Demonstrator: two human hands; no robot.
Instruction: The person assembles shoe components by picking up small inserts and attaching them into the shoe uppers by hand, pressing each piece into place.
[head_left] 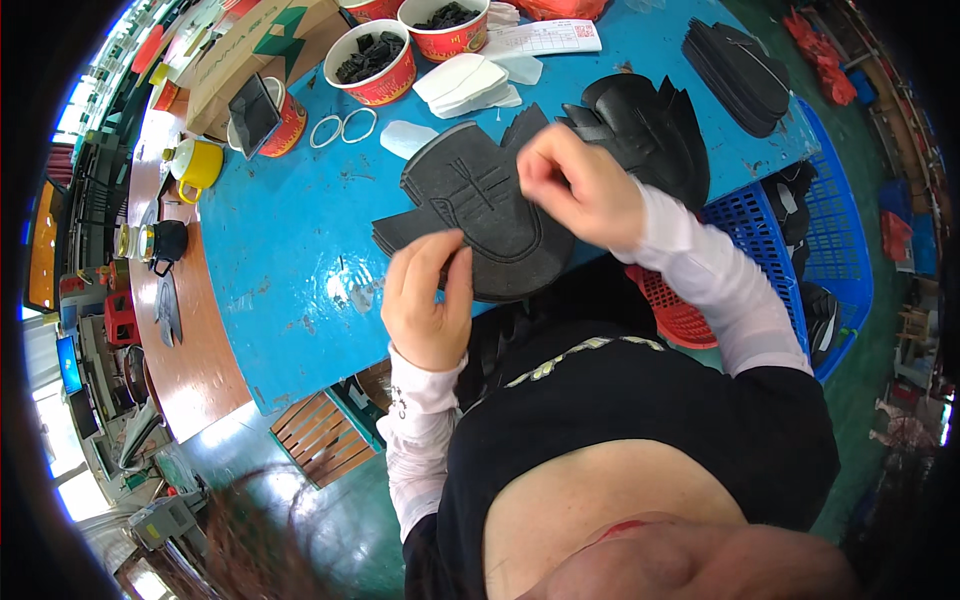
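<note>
Here are two bare hands at a blue surface (270,225), and the black pieces (490,225) lie right between them, flat and stacked, close to the near edge. The top piece is on show: a rounded end facing the person, a curved line following that end, stitch-like lines across the middle, and layered edges fanning out on the left.

The left hand (428,310) is at the near-left side, fingers bent, thumb curving toward the index finger right by the stack's edge; whether anything is pinched there, I cannot tell. Across to the right hand (590,195), curled nearly into a fist over the stack's right side, blurred at the fingers, and its grip I cannot tell either.

Just beyond that hand sits a second pile (645,120) of black pieces, fanned and overlapping, with a third stack (735,80), neat and dark, at the far right. Along the far side, a red-and-white bowl (380,90) is full of black bits, another bowl (450,42) just beside it, and white sheets (465,85) in front. Two pale rings (358,125) lie side by side, and a yellow mug (197,168) stands off left. Down at the right, below the surface, there's a blue crate (750,235) and a red basket (682,315).
</note>
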